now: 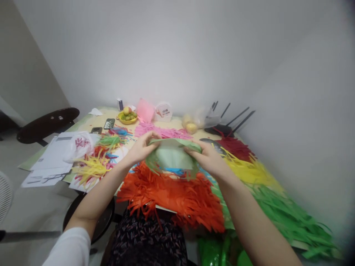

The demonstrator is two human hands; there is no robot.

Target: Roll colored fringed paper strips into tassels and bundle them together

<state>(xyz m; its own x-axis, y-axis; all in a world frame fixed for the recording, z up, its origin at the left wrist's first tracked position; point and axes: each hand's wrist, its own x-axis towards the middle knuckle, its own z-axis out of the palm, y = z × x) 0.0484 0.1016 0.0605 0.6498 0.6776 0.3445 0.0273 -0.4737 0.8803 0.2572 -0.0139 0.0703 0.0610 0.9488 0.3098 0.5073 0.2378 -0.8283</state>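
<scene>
A pale green sheet of fringed paper (173, 155) is stretched between my two hands above the table, its lower edge cut into strips and blurred. My left hand (145, 147) grips its left end, thumb on the near side. At the opposite end, my right hand (205, 153) has its fingers closed on the paper. Below the sheet lies a large pile of orange fringed paper (177, 192) at the table's near edge. A bit of blue paper strips (176, 171) shows just under the green sheet.
Yellow fringe (246, 170), green fringe (291, 218) and dark red fringe (235, 147) lie on the right. Pink fringe (163, 131) lies behind. Left are mixed strips (94, 166), white papers (52, 155), phones (109, 123) and a fruit bowl (127, 120). A black router (222, 130) stands back right.
</scene>
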